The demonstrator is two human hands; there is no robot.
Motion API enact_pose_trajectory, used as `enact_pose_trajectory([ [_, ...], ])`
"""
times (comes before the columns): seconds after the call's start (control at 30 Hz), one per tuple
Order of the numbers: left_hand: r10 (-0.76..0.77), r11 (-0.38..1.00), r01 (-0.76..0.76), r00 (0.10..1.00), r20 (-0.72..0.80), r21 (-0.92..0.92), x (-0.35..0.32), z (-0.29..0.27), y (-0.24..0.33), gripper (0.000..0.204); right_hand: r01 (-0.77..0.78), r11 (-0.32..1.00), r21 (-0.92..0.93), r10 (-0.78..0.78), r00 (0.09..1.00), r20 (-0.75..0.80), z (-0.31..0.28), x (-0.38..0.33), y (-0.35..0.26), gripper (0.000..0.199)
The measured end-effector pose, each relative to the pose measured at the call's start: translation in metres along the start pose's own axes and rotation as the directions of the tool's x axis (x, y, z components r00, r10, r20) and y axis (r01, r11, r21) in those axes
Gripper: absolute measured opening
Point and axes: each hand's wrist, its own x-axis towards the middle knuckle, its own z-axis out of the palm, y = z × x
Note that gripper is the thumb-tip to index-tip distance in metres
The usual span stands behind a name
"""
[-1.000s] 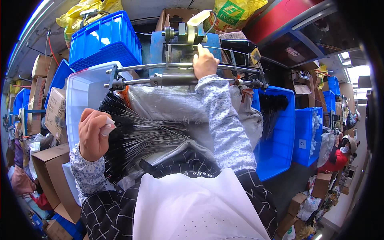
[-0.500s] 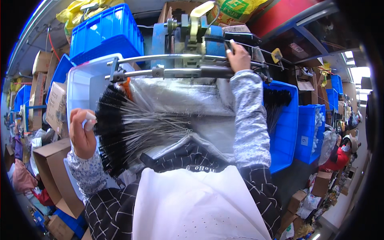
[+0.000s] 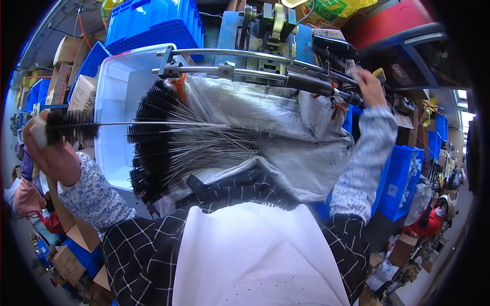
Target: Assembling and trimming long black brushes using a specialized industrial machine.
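Pulling one brush (image 3: 71, 127) out by its bristly end, the left hand (image 3: 48, 153) is clenched around it; the machine's lever (image 3: 319, 86) is gripped by the right hand (image 3: 370, 86), near the pile (image 3: 168, 148).

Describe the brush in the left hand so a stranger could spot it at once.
Start at the big white tub left of the blue machine. A fan of black wire-stemmed brushes lies over its near edge. The one you want, the single brush, is pulled out left of that fan, its black bristle head held by the left hand.
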Motion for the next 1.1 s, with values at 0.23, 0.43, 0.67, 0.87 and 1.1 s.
enact_pose_trajectory([
  [0.23, -0.164, 0.914, 0.389, 0.611, 0.775, -0.112, -0.08, 0.108, 0.02, 0.014, 0.182, 0.926, 0.329, -0.319, 0.844, 0.431, 0.013, -0.084, -0.119, 0.027],
  [0.43, -0.095, 0.995, 0.003, 0.395, 0.914, 0.103, -0.09, 0.114, 0.029, 0.013, -0.166, 0.538, 0.826, -0.405, 0.809, 0.426, 0.074, -0.104, -0.198, 0.027],
  [0.67, -0.249, 0.88, 0.009, 0.861, 0.444, 0.474, -0.073, 0.019, -0.012, 0.016, -0.045, 0.958, -0.284, -0.083, 0.904, -0.42, 0.087, 0.027, -0.086, 0.021],
  [0.87, -0.533, 0.79, 0.228, 0.714, 0.455, 0.569, -0.091, -0.002, -0.028, 0.01, -0.039, 0.951, -0.306, -0.084, 0.922, -0.378, 0.106, 0.044, -0.059, 0.021],
  [1.1, -0.476, 0.771, 0.17, 0.794, 0.377, 0.614, -0.091, 0.009, -0.024, 0.008, -0.029, 0.964, -0.265, -0.067, 0.935, -0.348, 0.102, 0.042, -0.063, 0.02],
])
